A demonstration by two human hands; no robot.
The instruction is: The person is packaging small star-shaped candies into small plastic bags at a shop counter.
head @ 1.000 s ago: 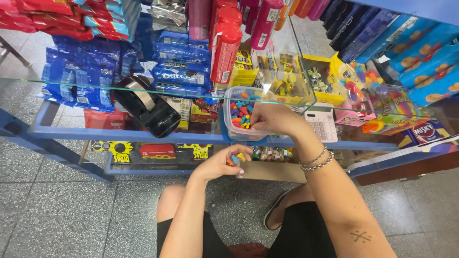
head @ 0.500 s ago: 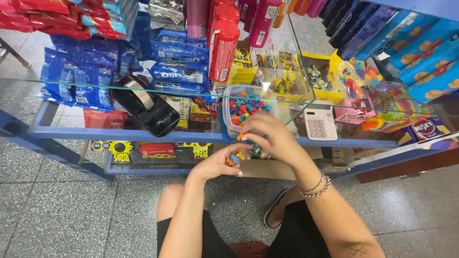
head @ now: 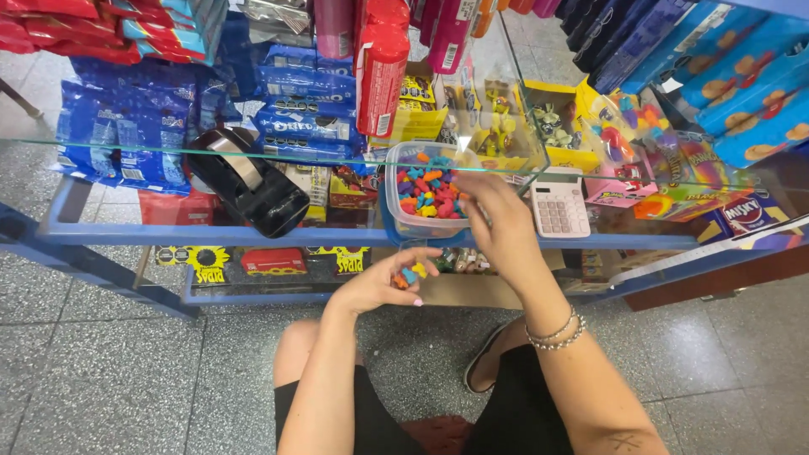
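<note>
Both hands raised ahead

The left hand was cupped palm-up; the right hand was extended toward one o'clock, fingers curled down.

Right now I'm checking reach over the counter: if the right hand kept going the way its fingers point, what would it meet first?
The right hand points toward the clear plastic tub of colourful candies; it would likely meet those candies first, though depth is hard to judge.

You have one clear plastic tub of small multicoloured candies on the glass counter, one black tape dispenser, and one white pocket calculator. Your left hand cups about three of the candies; the tub's contents are too many to count.
</note>
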